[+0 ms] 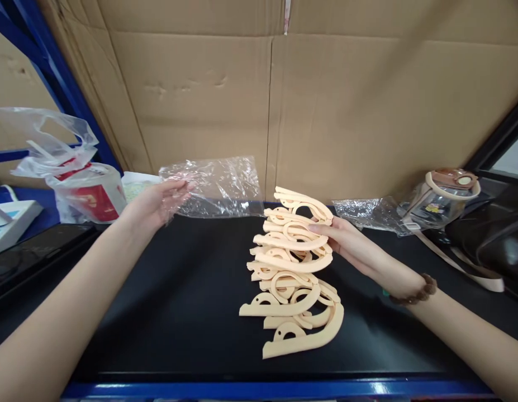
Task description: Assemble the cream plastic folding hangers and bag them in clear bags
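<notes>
A row of cream plastic folding hangers (292, 258), overlapping one another, lies on the black table surface right of the middle. Each has a curved arm and a small half-ring. My right hand (340, 237) reaches in from the right, its thumb over the far part of the row and its other fingers partly hidden behind the pieces. On the left, my left hand (160, 204) pinches one end of a clear crinkled plastic bag (221, 187), which stretches out to the right above the table. The bag looks flat, with nothing seen inside it.
Another clear plastic bag (367, 213) lies at the right, beside a transparent bottle (438, 195) with a strap. On the left are a bagged red and white cup (95, 192), a dark phone-like slab (41, 251) and a white device (15, 220). Cardboard (208, 100) stands behind.
</notes>
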`<action>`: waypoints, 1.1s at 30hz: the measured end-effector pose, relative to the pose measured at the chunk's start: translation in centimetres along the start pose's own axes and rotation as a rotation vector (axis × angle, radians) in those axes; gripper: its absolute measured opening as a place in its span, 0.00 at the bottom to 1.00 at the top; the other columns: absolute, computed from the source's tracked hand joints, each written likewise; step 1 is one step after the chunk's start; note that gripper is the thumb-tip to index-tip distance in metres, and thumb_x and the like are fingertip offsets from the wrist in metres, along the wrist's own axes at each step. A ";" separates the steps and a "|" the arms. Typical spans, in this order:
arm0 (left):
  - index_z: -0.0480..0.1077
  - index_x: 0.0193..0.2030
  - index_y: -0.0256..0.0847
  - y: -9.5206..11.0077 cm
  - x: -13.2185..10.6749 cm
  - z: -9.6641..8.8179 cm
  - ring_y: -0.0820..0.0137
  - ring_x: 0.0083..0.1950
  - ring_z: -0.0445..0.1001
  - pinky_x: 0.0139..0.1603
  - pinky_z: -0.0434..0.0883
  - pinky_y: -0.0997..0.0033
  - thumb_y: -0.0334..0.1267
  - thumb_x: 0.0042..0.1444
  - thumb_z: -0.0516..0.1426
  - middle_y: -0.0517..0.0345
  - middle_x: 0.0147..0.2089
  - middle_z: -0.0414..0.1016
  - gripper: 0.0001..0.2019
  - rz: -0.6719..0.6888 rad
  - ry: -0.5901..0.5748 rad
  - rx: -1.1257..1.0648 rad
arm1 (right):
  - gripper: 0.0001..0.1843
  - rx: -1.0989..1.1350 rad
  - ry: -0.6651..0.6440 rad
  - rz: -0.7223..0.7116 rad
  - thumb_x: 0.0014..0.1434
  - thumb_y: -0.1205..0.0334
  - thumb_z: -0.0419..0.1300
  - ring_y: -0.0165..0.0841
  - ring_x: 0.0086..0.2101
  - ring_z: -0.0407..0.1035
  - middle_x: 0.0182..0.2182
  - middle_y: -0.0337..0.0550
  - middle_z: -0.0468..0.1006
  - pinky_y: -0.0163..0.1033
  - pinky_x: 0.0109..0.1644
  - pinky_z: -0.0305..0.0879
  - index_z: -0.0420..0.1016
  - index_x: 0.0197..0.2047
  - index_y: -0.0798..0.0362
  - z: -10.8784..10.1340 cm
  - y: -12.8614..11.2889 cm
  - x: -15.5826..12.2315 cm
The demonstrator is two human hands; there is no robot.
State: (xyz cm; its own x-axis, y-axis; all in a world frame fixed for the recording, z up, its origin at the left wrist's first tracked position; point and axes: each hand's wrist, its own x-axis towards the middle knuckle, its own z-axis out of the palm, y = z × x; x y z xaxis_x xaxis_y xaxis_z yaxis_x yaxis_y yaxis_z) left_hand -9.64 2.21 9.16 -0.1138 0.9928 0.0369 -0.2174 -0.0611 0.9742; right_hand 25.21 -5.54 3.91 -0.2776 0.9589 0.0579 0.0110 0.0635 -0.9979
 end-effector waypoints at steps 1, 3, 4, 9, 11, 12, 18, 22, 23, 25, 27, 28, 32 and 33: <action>0.67 0.40 0.35 0.1 0.1 -0.2 0.84 0.32 0.76 0.33 0.70 0.89 0.20 0.61 0.51 0.70 0.27 0.77 0.08 0.000 0.058 -0.036 | 0.18 -0.007 -0.022 0.015 0.55 0.53 0.65 0.38 0.40 0.75 0.42 0.44 0.81 0.41 0.42 0.72 0.75 0.48 0.51 0.2 0.2 0.0; 0.66 0.37 0.36 -0.1 0.0 0.0 0.82 0.35 0.77 0.35 0.71 0.87 0.25 0.64 0.49 0.69 0.27 0.77 0.07 -0.012 0.161 -0.125 | 0.19 -0.024 -0.080 0.050 0.54 0.53 0.65 0.38 0.40 0.75 0.43 0.45 0.80 0.42 0.44 0.72 0.75 0.48 0.51 0.6 0.6 0.0; 0.66 0.37 0.37 -0.3 -0.2 0.3 0.80 0.38 0.77 0.37 0.72 0.85 0.29 0.66 0.48 0.67 0.29 0.78 0.08 -0.015 0.185 -0.164 | 0.20 -0.038 -0.106 0.064 0.54 0.53 0.65 0.39 0.42 0.75 0.43 0.45 0.80 0.43 0.45 0.71 0.74 0.48 0.51 0.8 0.8 0.0; 0.68 0.40 0.33 -1.7 -0.9 1.9 0.73 0.43 0.78 0.41 0.76 0.77 0.31 0.67 0.43 0.55 0.35 0.79 0.14 -0.040 0.181 -0.244 | 0.23 -0.326 0.033 -0.008 0.51 0.50 0.66 0.39 0.37 0.75 0.37 0.44 0.80 0.42 0.38 0.71 0.72 0.47 0.51 0.9 1.9 0.4; 0.68 0.41 0.33 -2.3 -1.0 2.4 0.73 0.41 0.79 0.40 0.77 0.78 0.27 0.66 0.43 0.53 0.36 0.79 0.13 -0.042 0.166 -0.242 | 0.22 -0.530 0.132 -0.058 0.52 0.48 0.65 0.38 0.33 0.74 0.33 0.42 0.80 0.41 0.34 0.69 0.71 0.45 0.50 0.5 2.1 0.6; 0.69 0.41 0.33 -2.6 -1.0 2.6 0.73 0.40 0.79 0.39 0.77 0.78 0.26 0.66 0.43 0.53 0.37 0.79 0.13 -0.038 0.157 -0.238 | 0.21 -0.626 0.160 -0.074 0.52 0.47 0.64 0.38 0.32 0.73 0.31 0.41 0.79 0.40 0.33 0.68 0.71 0.45 0.50 0.3 2.2 0.7; 0.69 0.38 0.34 -4.1 -1.2 3.4 0.75 0.34 0.80 0.33 0.77 0.81 0.23 0.65 0.46 0.55 0.34 0.77 0.12 0.025 0.129 -0.192 | 0.21 -0.923 0.180 -0.044 0.55 0.41 0.58 0.36 0.28 0.70 0.27 0.40 0.77 0.39 0.30 0.60 0.73 0.42 0.49 -0.8 2.0 1.0; 0.70 0.42 0.36 -4.3 -1.6 3.9 0.75 0.34 0.80 0.28 0.76 0.82 0.23 0.64 0.47 0.55 0.40 0.77 0.12 0.071 0.080 -0.137 | 0.25 -0.899 0.220 -0.049 0.57 0.37 0.55 0.37 0.29 0.70 0.26 0.39 0.76 0.40 0.33 0.58 0.73 0.45 0.49 -1.1 1.8 1.0; 0.70 0.45 0.36 -4.3 -1.8 4.1 0.75 0.34 0.80 0.26 0.76 0.82 0.24 0.65 0.47 0.54 0.43 0.77 0.12 0.075 0.057 -0.118 | 0.26 -0.884 0.230 -0.055 0.57 0.36 0.53 0.37 0.28 0.69 0.25 0.39 0.76 0.40 0.33 0.57 0.73 0.44 0.48 -1.1 1.8 1.1; 0.68 0.51 0.38 -4.3 -2.3 4.4 0.73 0.36 0.81 0.23 0.74 0.82 0.26 0.65 0.47 0.52 0.47 0.76 0.13 0.073 0.001 -0.072 | 0.28 -0.841 0.246 -0.077 0.58 0.33 0.49 0.36 0.28 0.68 0.27 0.40 0.77 0.40 0.33 0.57 0.74 0.40 0.48 -1.2 1.6 1.2; 0.67 0.56 0.40 -4.3 -2.9 4.9 0.70 0.35 0.81 0.20 0.73 0.82 0.30 0.66 0.48 0.50 0.48 0.77 0.14 0.063 -0.067 -0.018 | 0.33 -0.779 0.251 -0.100 0.60 0.32 0.42 0.36 0.29 0.68 0.30 0.43 0.78 0.40 0.33 0.58 0.75 0.39 0.50 -1.2 1.3 1.4; 0.66 0.58 0.41 -4.3 -3.2 5.1 0.70 0.34 0.81 0.19 0.72 0.81 0.31 0.66 0.49 0.49 0.47 0.77 0.15 0.055 -0.104 0.011 | 0.36 -0.712 0.251 -0.107 0.61 0.32 0.37 0.35 0.30 0.68 0.31 0.45 0.79 0.41 0.34 0.59 0.75 0.40 0.51 -1.1 1.1 1.5; 0.67 0.58 0.43 -4.6 -4.3 5.9 0.69 0.27 0.80 0.15 0.69 0.82 0.35 0.64 0.53 0.47 0.43 0.80 0.16 0.012 -0.232 0.117 | 0.38 -0.325 0.223 -0.093 0.61 0.33 0.37 0.34 0.29 0.67 0.31 0.47 0.80 0.41 0.33 0.59 0.76 0.42 0.54 -0.6 0.3 1.3; 0.67 0.58 0.43 -4.6 -4.5 6.1 0.70 0.26 0.79 0.15 0.68 0.82 0.36 0.64 0.54 0.47 0.42 0.80 0.16 0.001 -0.257 0.138 | 0.33 -0.273 0.217 -0.096 0.60 0.34 0.45 0.33 0.28 0.67 0.31 0.46 0.80 0.40 0.33 0.58 0.77 0.41 0.53 -0.4 0.1 1.1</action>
State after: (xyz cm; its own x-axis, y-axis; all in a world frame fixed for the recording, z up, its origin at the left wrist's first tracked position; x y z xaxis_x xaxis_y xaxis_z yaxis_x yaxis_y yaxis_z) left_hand -2.21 -1.37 5.83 0.1397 0.9873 0.0760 -0.0810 -0.0651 0.9946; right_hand 25.32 -4.31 3.85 -0.0799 0.9794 0.1852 0.2593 0.1999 -0.9449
